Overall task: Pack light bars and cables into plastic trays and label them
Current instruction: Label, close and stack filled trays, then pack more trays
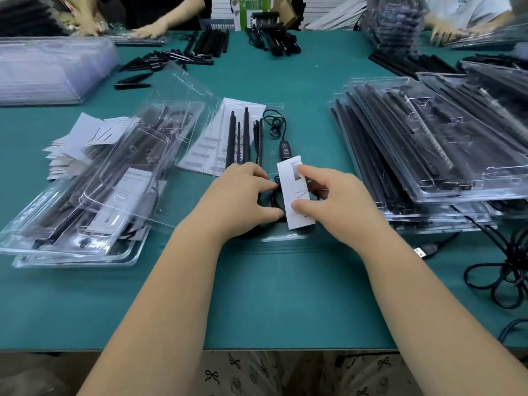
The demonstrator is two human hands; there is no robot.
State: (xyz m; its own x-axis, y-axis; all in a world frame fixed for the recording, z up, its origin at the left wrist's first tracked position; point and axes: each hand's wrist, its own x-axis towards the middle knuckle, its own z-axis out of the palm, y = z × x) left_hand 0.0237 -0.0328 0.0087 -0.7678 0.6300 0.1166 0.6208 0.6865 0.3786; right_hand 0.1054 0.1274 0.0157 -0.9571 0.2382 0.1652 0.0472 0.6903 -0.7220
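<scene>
Head cam shows right hand (340, 201) pinching the white label card (294, 192) over the open tray (274, 110), while left hand (243, 195) grips the coiled cable (271, 200), probably keeping it tucked.

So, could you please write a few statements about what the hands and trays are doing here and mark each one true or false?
1. The right hand pinches a white leaflet. True.
2. The left hand rests flat on the green table. False: its curled fingers work at the black cable in the open tray.
3. Filled trays are stacked at the right. True.
4. The open tray holds no light bars. False: several black bars lie in it.
5. A loose cable bundle lies at the right edge. True.
</scene>
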